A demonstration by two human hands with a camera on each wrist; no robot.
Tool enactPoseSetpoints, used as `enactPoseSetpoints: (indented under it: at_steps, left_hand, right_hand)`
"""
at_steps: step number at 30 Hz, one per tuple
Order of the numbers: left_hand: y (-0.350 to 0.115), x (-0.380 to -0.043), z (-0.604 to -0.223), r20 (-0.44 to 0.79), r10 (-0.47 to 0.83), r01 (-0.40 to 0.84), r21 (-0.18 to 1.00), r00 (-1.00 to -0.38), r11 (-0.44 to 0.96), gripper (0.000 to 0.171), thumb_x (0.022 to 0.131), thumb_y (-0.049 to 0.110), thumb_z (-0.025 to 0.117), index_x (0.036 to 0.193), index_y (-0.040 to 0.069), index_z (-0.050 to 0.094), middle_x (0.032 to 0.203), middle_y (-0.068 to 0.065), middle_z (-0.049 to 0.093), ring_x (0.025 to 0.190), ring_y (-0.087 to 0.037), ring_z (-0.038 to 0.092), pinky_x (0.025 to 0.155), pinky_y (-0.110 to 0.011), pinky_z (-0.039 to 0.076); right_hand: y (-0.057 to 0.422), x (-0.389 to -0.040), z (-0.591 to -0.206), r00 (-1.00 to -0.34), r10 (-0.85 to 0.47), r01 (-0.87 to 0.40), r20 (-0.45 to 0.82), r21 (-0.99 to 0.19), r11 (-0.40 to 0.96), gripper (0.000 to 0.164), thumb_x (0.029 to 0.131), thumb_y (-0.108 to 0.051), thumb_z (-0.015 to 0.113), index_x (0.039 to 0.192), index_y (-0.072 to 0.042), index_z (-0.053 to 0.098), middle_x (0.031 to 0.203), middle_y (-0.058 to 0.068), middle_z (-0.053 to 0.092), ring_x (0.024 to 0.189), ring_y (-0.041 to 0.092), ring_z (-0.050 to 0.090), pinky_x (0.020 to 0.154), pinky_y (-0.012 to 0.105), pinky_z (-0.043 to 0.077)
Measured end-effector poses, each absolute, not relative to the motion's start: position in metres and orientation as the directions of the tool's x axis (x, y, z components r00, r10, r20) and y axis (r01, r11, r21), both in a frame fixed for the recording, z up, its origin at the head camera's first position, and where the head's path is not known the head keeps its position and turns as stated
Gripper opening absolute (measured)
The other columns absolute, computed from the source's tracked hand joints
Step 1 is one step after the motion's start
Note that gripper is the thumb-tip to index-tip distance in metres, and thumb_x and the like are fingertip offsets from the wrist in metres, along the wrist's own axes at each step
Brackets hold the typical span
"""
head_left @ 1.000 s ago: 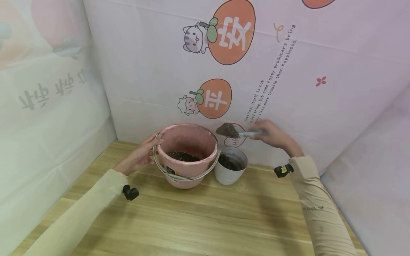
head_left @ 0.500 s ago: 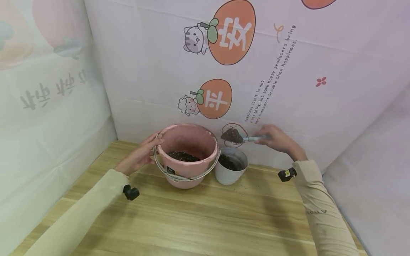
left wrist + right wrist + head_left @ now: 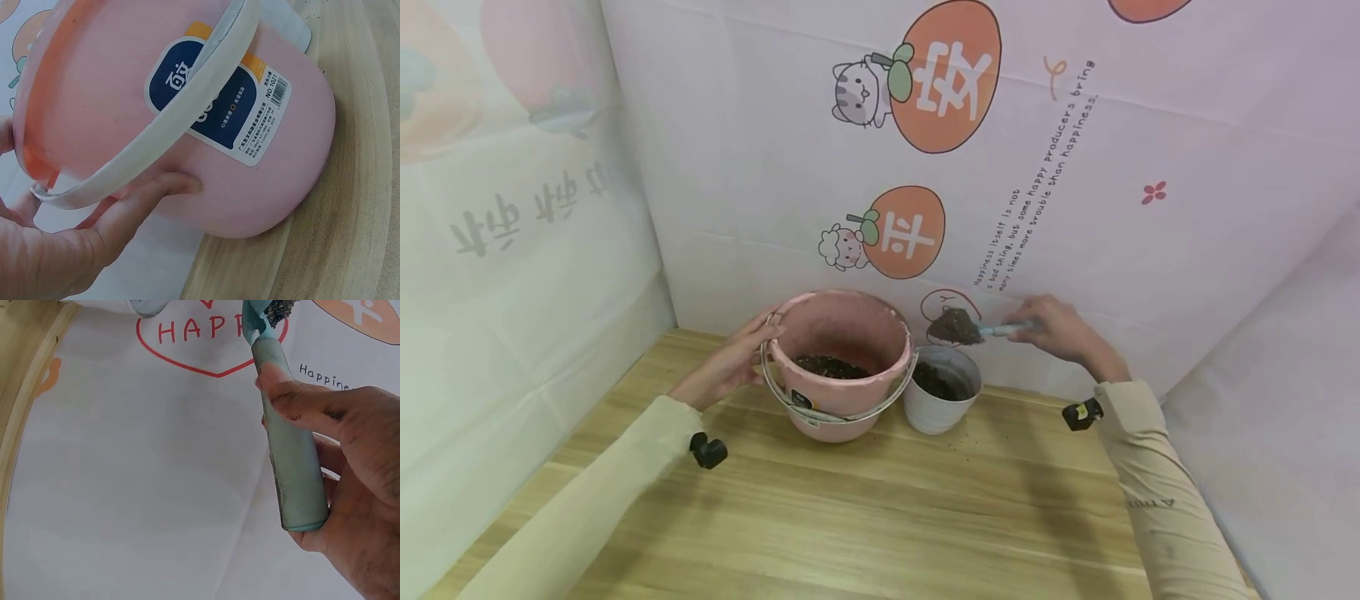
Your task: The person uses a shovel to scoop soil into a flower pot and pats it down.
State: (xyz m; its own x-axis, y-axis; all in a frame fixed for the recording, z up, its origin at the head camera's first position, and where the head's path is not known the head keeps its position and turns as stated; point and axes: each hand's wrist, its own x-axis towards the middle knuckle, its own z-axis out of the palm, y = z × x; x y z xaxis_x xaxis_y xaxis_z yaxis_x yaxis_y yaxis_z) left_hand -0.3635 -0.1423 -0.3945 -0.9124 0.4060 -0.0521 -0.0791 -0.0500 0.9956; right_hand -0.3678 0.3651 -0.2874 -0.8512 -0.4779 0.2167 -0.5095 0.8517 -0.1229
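In the head view, a pink bucket [image 3: 842,400] with dark soil in it stands on the wooden table, its wire handle folded down at the front. My left hand [image 3: 737,358] grips its left side near the rim; in the left wrist view the thumb [image 3: 178,183] presses on the outer wall. Right beside the bucket is a white flowerpot [image 3: 936,415], partly filled with soil [image 3: 934,382]. Close over that pot, a trowel [image 3: 290,450] carries a heap of soil [image 3: 955,326]. Its pale green handle lies in my right hand [image 3: 1060,329].
Behind the bucket and pot rises a white printed cloth wall [image 3: 760,167], with more cloth on both sides. Soil crumbs lie on the wooden table [image 3: 865,525] by the pot. A small label [image 3: 237,106] is stuck on the bucket.
My right hand has moved a little right and down with the loaded trowel, bringing the soil from beside the bucket to over the flowerpot. The left hand and bucket have stayed still.
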Motion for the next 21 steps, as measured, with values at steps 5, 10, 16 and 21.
enactPoseSetpoints:
  at_steps: [5, 10, 16, 21]
  left_hand:
    - [-0.142, -0.363, -0.395, -0.047, 0.408, -0.073, 0.996, -0.912, -0.049, 0.073, 0.111, 0.035, 0.045, 0.170, 0.031, 0.001, 0.175, -0.018, 0.008, 0.150, -0.048, 0.027, 0.086, -0.039, 0.054]
    - [-0.142, -0.363, -0.395, -0.050, 0.406, -0.074, 0.996, -0.912, -0.044, 0.073, 0.112, 0.035, 0.044, 0.170, 0.030, 0.001, 0.175, -0.018, 0.008, 0.151, -0.048, 0.026, 0.087, -0.039, 0.055]
    - [-0.141, -0.363, -0.394, -0.055, 0.394, -0.077, 0.996, -0.918, -0.040, 0.073, 0.111, 0.034, 0.045, 0.170, 0.030, 0.003, 0.173, -0.019, 0.014, 0.144, -0.043, 0.033, 0.083, -0.036, 0.053]
    - [-0.140, -0.363, -0.394, -0.053, 0.387, -0.073, 0.997, -0.920, -0.036, 0.071, 0.111, 0.035, 0.045, 0.170, 0.031, 0.005, 0.171, -0.020, 0.018, 0.142, -0.041, 0.034, 0.084, -0.037, 0.051]
  right_hand:
    - [0.365, -0.363, -0.285, -0.871, -0.447, -0.464, 0.203, -0.043, 0.885, 0.024, 0.092, -0.011, 0.077, 0.115, -0.005, 0.079, 0.111, 0.016, 0.073, 0.105, 0.037, 0.058, 0.089, 0.059, 0.044]
    - [0.363, -0.359, -0.285, -0.889, -0.421, -0.428, 0.180, -0.002, 0.904, 0.025, 0.091, -0.012, 0.077, 0.116, -0.006, 0.079, 0.109, 0.016, 0.071, 0.103, 0.035, 0.056, 0.088, 0.059, 0.040]
    - [0.358, -0.356, -0.287, -0.886, -0.424, -0.422, 0.188, 0.052, 0.905, 0.026, 0.088, -0.009, 0.080, 0.114, -0.006, 0.080, 0.105, 0.014, 0.071, 0.102, 0.033, 0.054, 0.086, 0.053, 0.036]
    - [0.352, -0.353, -0.287, -0.867, -0.444, -0.425, 0.228, 0.130, 0.896, 0.026, 0.085, -0.005, 0.083, 0.110, -0.007, 0.082, 0.099, 0.009, 0.069, 0.099, 0.032, 0.053, 0.083, 0.050, 0.033]
